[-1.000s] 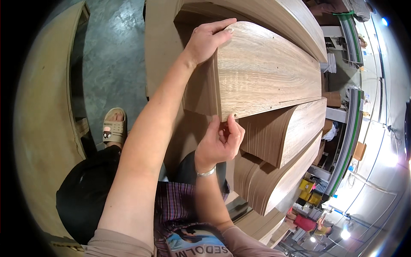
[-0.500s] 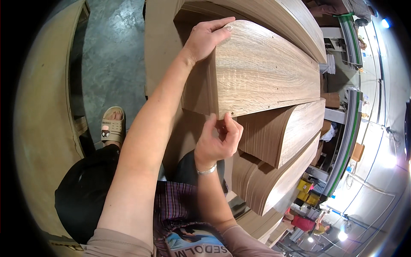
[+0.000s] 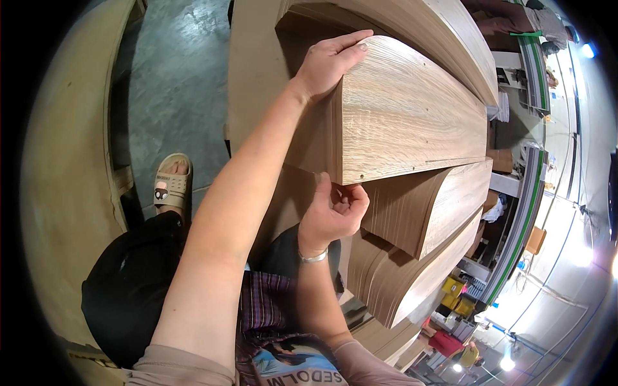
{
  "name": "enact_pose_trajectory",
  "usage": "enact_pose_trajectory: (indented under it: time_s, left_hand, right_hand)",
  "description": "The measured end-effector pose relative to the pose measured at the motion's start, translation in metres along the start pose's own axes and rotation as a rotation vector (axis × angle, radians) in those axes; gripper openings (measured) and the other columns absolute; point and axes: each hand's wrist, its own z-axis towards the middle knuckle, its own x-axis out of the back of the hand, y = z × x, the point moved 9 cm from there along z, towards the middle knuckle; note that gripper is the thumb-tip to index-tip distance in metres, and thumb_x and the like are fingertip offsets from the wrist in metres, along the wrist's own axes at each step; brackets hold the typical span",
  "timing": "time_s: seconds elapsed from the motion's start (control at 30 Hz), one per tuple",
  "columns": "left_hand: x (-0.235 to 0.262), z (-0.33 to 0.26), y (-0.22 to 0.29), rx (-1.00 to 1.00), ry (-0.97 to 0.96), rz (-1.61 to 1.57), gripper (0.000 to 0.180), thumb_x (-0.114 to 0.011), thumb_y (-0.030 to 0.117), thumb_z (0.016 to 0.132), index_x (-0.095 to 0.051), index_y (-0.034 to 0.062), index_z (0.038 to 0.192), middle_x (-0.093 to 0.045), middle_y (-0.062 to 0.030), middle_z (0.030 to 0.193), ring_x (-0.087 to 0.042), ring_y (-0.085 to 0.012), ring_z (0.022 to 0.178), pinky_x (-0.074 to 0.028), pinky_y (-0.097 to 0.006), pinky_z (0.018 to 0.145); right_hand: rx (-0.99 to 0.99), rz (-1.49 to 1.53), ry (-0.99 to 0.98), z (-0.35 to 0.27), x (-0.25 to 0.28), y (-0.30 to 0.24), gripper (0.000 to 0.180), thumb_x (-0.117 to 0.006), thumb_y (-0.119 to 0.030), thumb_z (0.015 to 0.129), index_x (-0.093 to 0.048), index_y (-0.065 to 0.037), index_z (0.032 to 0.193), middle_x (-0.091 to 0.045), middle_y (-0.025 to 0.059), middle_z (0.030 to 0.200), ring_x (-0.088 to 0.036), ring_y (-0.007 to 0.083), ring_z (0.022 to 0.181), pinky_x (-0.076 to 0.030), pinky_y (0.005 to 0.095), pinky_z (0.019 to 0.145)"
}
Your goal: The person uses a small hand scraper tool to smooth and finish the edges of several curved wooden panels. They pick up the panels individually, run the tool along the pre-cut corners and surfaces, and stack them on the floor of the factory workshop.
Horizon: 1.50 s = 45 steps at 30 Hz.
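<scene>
A stack of light wood-grain boards [image 3: 412, 109], with rounded outer corners and small drilled holes, lies in front of me. My left hand [image 3: 329, 64] grips the top board at its far left corner, the thumb lying on the face and the fingers over the rounded edge. At the near left corner, beside a small hole, my right hand [image 3: 333, 215] has its thumb against the stack's end and its other fingers curled by the lower edge. Part of that grip is hidden beneath the corner. A silver bracelet [image 3: 313, 257] circles my right wrist.
More stacks of curved boards [image 3: 444, 212] lie to the right, with another board stack [image 3: 444, 45] beyond. A large wooden panel [image 3: 64, 161] runs along the left, next to the grey floor [image 3: 174, 77]. Conveyor-like benches [image 3: 524, 212] and other people stand farther right.
The view has shifted slightly, so the boards sit a little farther right and lower. My right fingertips have slid from the top face near the hole to below the board's edge.
</scene>
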Motion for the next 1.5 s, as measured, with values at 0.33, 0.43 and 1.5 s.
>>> enact_pose_trajectory:
  time_s: [0.33,0.43,1.5]
  left_hand:
    - [0.01,0.004,-0.004,0.004,0.031,0.089,0.04,-0.052,0.011,0.096,-0.052,0.0016,0.134,-0.061,-0.0101,0.125,-0.06,-0.0152,0.108,-0.047,-0.027,0.094]
    - [0.006,0.005,-0.002,-0.003,0.029,0.14,0.04,-0.052,0.012,0.095,-0.052,0.0017,0.134,-0.062,-0.0098,0.124,-0.06,-0.0149,0.106,-0.047,-0.027,0.093]
    - [0.059,0.03,0.096,-0.264,0.552,0.518,0.023,-0.061,0.017,0.092,-0.068,0.0016,0.107,-0.071,-0.0089,0.102,-0.066,-0.0145,0.093,-0.05,-0.027,0.085]
  right_hand:
    - [-0.002,0.03,-0.023,0.001,-0.001,-0.001,0.033,-0.077,0.001,0.078,-0.054,0.005,0.102,-0.064,0.0088,0.089,-0.059,0.0101,0.074,-0.051,0.0219,0.068]
    - [0.002,-0.006,-0.022,0.004,0.0,0.001,0.032,-0.077,0.001,0.078,-0.055,0.005,0.101,-0.064,0.0082,0.087,-0.059,0.0101,0.074,-0.051,0.0216,0.067]
    - [0.452,-0.279,-0.406,0.184,-0.042,-0.065,0.029,-0.07,-0.009,0.079,-0.062,0.002,0.105,-0.062,0.013,0.109,-0.055,0.0294,0.102,-0.046,0.0378,0.09]
